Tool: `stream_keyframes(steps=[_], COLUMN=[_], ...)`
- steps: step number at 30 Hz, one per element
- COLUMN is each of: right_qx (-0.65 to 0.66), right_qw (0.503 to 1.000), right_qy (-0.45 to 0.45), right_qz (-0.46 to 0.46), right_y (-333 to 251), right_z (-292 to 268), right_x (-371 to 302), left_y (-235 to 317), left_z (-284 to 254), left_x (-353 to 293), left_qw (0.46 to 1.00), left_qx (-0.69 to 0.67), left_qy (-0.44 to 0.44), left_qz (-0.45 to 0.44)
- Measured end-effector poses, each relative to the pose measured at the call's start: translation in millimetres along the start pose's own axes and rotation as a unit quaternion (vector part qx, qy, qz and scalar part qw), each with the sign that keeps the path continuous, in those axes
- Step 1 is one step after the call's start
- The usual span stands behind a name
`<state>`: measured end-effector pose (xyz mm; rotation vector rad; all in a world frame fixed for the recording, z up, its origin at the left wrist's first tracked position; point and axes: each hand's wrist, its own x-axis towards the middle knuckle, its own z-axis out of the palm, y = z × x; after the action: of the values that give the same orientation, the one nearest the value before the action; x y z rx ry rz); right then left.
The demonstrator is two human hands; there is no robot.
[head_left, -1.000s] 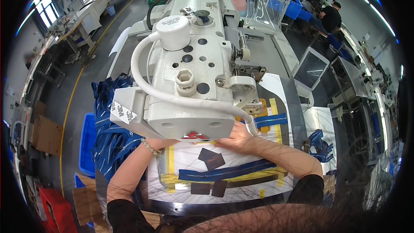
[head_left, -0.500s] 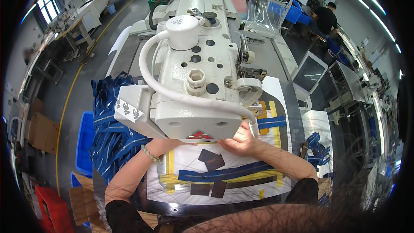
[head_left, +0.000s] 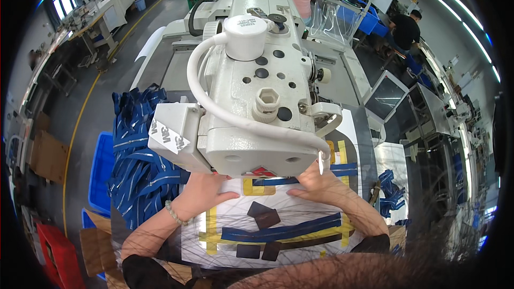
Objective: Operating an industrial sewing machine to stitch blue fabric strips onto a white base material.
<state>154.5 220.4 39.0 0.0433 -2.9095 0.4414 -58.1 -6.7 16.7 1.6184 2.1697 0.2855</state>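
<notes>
A white industrial sewing machine head (head_left: 257,155) hangs over the work and hides part of both hands. My left hand (head_left: 203,194) lies flat on the white template sheet (head_left: 230,198), thumb stretched out, other fingers partly behind the head. Across from it, my right hand (head_left: 319,184) rests with its thumb apart, its fingertips partly covered by the head. Between them shows a yellow-edged slot (head_left: 249,188) with a blue zipper strip (head_left: 284,181) running toward the right hand. Nearer me lies another blue zipper strip (head_left: 284,229) along yellow tape, with dark rectangular patches (head_left: 263,214) around it.
A heap of blue zipper strips (head_left: 142,166) hangs at the left, above a blue bin (head_left: 101,171). More strips (head_left: 391,190) lie at the right. A tilted screen (head_left: 385,93) stands beyond them. Two other people (head_left: 405,31) are farther back.
The view has shifted slightly. My hands have drawn apart and partly out from under the machine head, the left thumb now spread. The yellow-edged slot and zipper strip between them have come into sight.
</notes>
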Motion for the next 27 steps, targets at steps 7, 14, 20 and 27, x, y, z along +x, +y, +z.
stream_keyframes(steps=[7,14,20,27], right_qx=[0.029,0.037,0.058,0.141], right_qw=[0.997,0.996,0.997,0.988], right_qy=[-0.029,-0.027,0.015,0.006], right_qz=[0.060,0.082,0.048,0.056], right_y=[-10,-6,0,5], right_z=[19,30,33,39], right_x=[-1,-8,-10,-6], left_y=[16,18,13,9], left_z=[2,6,11,22], left_x=[4,8,10,13], left_qw=[0.994,0.988,0.986,0.972], left_qx=[0.007,-0.004,-0.038,0.022], left_qy=[0.050,0.092,0.092,0.159], left_qz=[0.099,0.125,0.135,0.170])
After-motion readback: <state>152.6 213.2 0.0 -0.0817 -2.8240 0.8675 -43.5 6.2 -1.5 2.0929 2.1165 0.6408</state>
